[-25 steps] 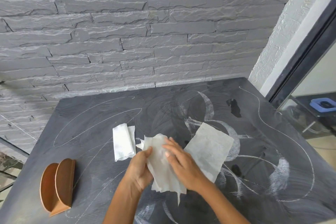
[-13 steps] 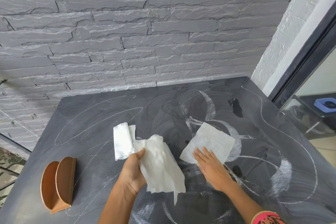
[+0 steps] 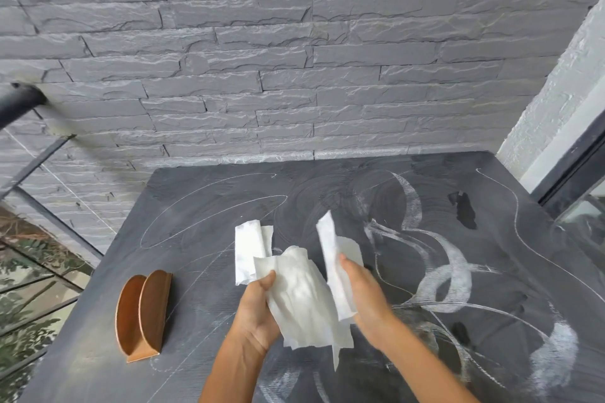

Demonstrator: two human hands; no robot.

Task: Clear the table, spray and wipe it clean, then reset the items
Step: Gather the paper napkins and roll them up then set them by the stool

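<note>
Left hand [image 3: 258, 314] grips a crumpled napkin [image 3: 298, 298]; right hand [image 3: 363, 294] pinches a folded strip [image 3: 332, 258] (long axis running away, tip rising beyond that hand).

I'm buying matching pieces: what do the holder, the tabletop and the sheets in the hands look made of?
Holder: likely wood, brown, satin sheen, paler edges.
Tabletop: dark, matte, fine grain lines, maybe painted wood; whitish wipe streaks.
Sheets: thin white paper tissue, creased and limp.
</note>
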